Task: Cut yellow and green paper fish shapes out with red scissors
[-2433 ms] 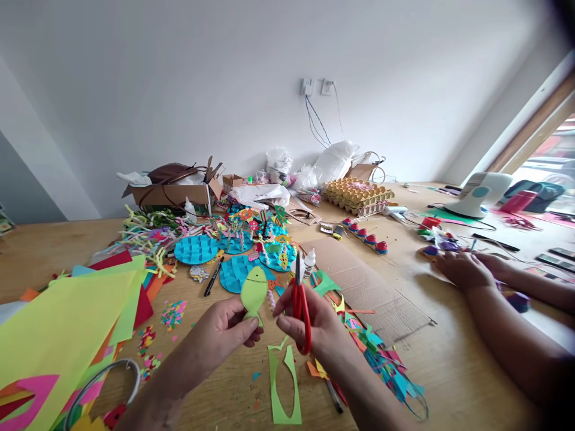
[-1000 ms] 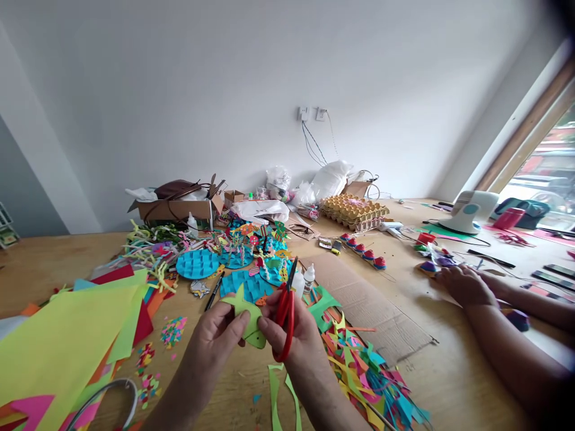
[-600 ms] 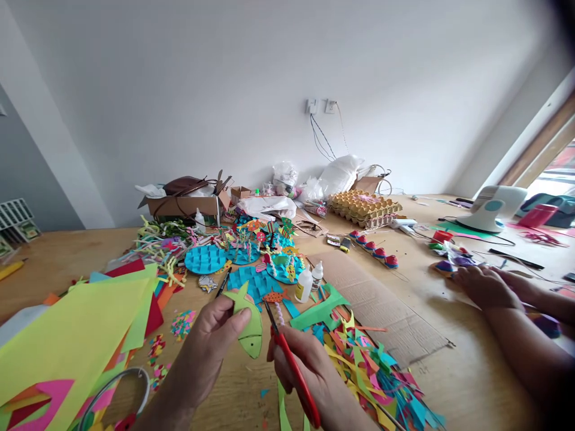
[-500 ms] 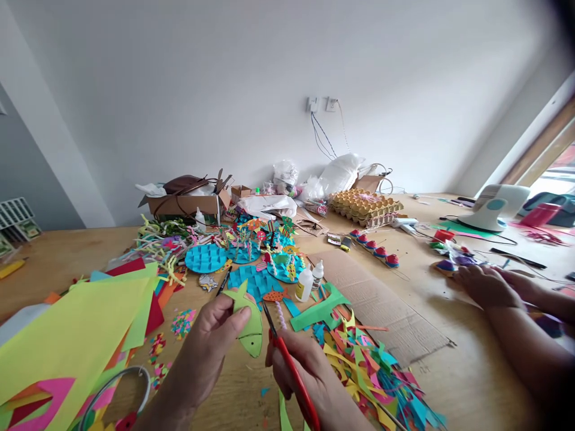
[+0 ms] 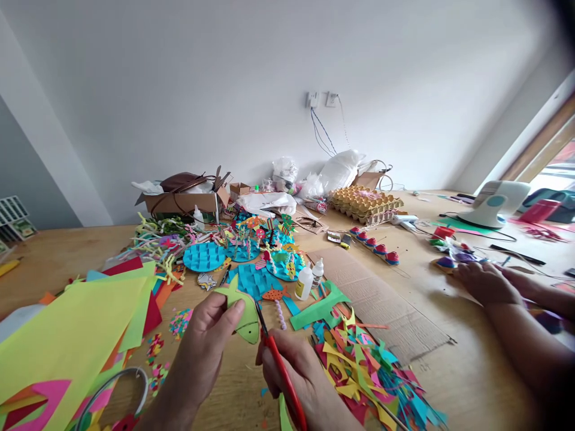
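Note:
Between thumb and fingers, my left hand [image 5: 207,335] pinches a light green paper fish [image 5: 246,311] with a drawn eye and a dark line near its head. My right hand [image 5: 294,365] grips red-handled scissors [image 5: 283,374], whose dark blades point up along the fish's right edge. Just beyond lie an orange spotted paper fish [image 5: 272,294] on a lilac twisted stem and a blue paper-covered board [image 5: 251,281]. Two white glue bottles [image 5: 304,283] stand to the right of these.
Paper scraps [image 5: 359,365] heap at my right by a flat cardboard sheet [image 5: 386,305]. Coloured paper sheets [image 5: 76,323] cover the left side. Egg trays [image 5: 366,203] and a cardboard box [image 5: 179,206] stand at the back. Another person's hands [image 5: 489,281] work at the right.
Both my hands have moved slightly left, with the green fish and the scissors. The blades now lie closer against the fish's edge.

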A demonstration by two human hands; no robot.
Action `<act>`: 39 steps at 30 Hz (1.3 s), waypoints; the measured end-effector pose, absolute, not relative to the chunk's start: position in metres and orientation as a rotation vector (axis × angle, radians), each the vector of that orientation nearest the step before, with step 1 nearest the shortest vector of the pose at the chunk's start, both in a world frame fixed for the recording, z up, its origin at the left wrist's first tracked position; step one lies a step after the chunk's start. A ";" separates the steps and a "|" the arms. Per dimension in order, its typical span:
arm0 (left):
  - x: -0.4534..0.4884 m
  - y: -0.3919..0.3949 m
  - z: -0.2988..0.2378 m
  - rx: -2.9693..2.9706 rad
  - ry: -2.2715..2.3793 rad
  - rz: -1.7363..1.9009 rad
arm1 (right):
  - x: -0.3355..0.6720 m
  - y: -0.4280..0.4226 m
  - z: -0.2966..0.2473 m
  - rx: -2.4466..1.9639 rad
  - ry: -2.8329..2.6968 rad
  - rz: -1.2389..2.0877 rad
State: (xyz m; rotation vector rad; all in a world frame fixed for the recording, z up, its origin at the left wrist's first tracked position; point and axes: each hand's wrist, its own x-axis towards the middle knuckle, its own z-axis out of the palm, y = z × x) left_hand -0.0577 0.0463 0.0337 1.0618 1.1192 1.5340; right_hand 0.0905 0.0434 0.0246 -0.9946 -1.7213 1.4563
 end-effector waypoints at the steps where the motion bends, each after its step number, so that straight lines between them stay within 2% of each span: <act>1: -0.058 0.046 0.034 1.059 1.111 1.526 | 0.090 0.043 0.024 -0.988 -1.727 1.440; 39: -0.050 0.047 0.035 0.988 1.017 1.527 | 0.088 0.044 0.014 -1.010 -1.675 1.370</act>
